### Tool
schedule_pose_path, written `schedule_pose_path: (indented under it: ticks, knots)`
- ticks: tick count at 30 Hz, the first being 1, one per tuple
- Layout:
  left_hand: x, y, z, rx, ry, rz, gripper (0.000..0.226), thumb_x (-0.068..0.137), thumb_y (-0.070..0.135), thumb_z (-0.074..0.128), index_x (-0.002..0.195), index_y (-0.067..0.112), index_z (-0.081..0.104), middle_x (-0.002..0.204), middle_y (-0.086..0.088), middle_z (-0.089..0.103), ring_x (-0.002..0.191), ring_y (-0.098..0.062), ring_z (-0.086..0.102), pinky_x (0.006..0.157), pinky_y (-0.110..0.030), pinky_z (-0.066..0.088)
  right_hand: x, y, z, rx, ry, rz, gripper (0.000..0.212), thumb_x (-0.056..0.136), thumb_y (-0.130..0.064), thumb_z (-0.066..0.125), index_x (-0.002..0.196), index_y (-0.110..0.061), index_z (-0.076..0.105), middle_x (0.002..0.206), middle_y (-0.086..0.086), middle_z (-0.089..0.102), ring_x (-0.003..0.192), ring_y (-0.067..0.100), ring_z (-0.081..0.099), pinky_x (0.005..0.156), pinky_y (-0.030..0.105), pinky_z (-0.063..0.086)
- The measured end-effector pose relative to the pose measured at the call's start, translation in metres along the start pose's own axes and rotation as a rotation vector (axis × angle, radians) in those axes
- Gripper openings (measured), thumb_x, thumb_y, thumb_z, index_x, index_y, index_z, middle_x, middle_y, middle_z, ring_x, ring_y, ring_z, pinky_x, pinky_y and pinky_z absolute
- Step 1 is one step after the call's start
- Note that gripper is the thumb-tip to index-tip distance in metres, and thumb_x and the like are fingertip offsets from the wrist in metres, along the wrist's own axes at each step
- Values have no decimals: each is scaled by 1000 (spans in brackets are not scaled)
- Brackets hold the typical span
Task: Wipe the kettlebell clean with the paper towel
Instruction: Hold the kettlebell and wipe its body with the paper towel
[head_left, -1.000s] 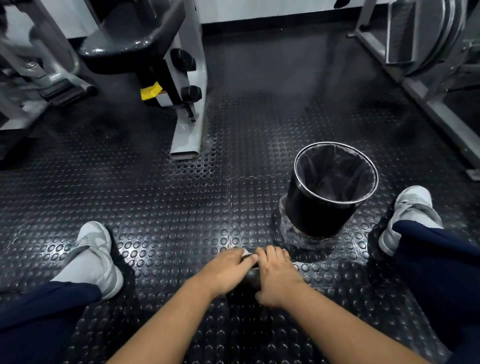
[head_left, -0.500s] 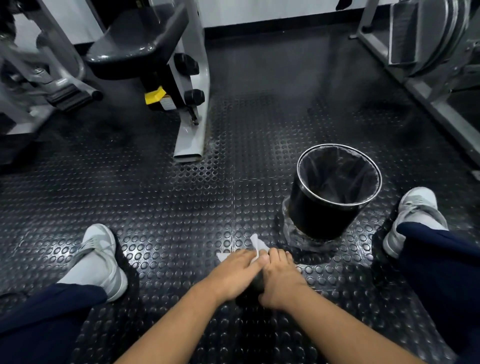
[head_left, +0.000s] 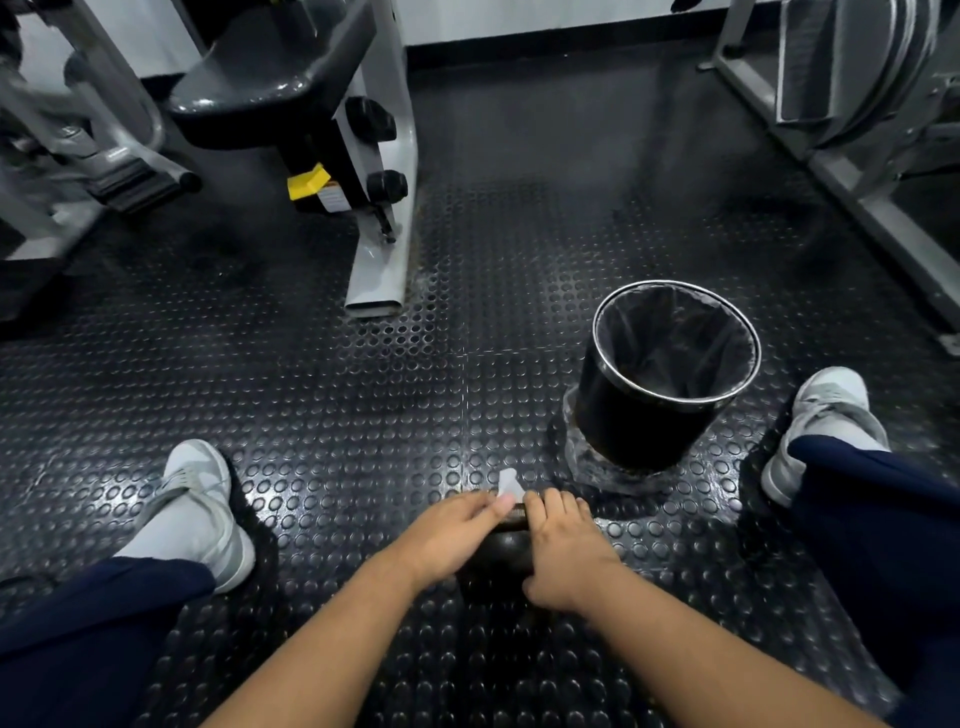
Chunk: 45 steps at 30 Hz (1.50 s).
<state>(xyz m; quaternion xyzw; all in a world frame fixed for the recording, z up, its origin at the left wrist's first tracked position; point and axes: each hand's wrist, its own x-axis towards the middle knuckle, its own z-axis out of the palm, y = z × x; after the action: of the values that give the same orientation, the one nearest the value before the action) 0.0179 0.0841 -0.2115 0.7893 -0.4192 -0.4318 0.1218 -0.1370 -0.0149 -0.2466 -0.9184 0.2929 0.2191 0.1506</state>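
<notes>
Both bare forearms reach forward and converge low at the centre of the view. The left hand (head_left: 451, 535) lies palm-down with fingers extended toward the right, apparently pinching something between its fingertips, though the grip is hard to make out. The right hand (head_left: 566, 551) is cupped palm-down just beside it, fingers curled forward, thumb tucked underneath.

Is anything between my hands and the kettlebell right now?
Nothing visible. Both the left hand and right hand rest on the kettlebell, with only the paper towel poking out beyond the fingertips.
</notes>
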Motion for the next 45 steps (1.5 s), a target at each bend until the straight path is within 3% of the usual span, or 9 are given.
schedule_pose_path:
  ticks: [4,11,13,18,24,29,33,42,45]
  knots:
    - [3,-6,-5,31,18,-37,96,89,91,23,153,25,51,157,3,51,140,-18,50,118,-41,39,2,-3,-2,28,5,-1,112,81,-49,71,162,-11,5,146,11,27,140,32,28,127,50,17]
    - [2,7,-2,-39,22,68,84,82,95,33,127,32,67,114,14,67,96,-8,62,80,-30,50,1,1,0,58,16,-2,95,76,-49,72,148,-14,22,133,8,34,126,28,35,120,45,28]
    - [4,4,-2,-15,35,44,78,88,89,35,128,30,66,116,11,66,92,-7,62,84,-32,53,2,-2,-3,30,7,-8,97,79,-49,71,152,-13,19,135,9,34,127,29,35,120,46,28]
    - [3,7,-7,117,32,-65,102,87,93,25,155,21,48,160,0,48,145,-21,46,119,-42,37,5,-8,-5,-5,-10,3,97,80,-48,70,154,-13,17,136,9,33,129,30,34,121,47,27]
    - [-4,19,-6,-13,46,-40,90,81,99,23,117,32,70,119,9,70,110,-14,65,103,-45,53,6,-4,4,-19,6,9,105,78,-53,68,156,-10,12,136,10,32,130,31,34,121,47,27]
    - [1,8,-2,61,70,-83,91,92,88,26,141,20,62,140,-4,65,125,-22,61,109,-42,48,7,-5,-1,2,-2,5,96,77,-50,70,151,-14,20,136,10,35,129,31,37,120,48,29]
    - [0,15,0,9,73,-54,90,85,95,26,120,24,69,114,5,72,97,-15,66,97,-42,56,6,-6,-3,-27,-10,4,102,80,-52,69,155,-11,14,136,11,33,129,31,35,121,49,28]
    - [6,5,-4,23,92,-85,91,88,92,24,137,27,65,136,2,68,120,-18,63,100,-37,49,8,-6,-6,-29,-12,10,102,78,-48,73,154,-13,15,136,11,33,128,32,36,121,49,28]
    - [2,13,-4,-8,84,-61,91,85,95,25,131,29,69,122,10,71,110,-14,66,100,-37,52,6,-4,-5,-53,-21,12,106,80,-50,71,158,-12,10,137,12,32,129,32,34,121,49,28]
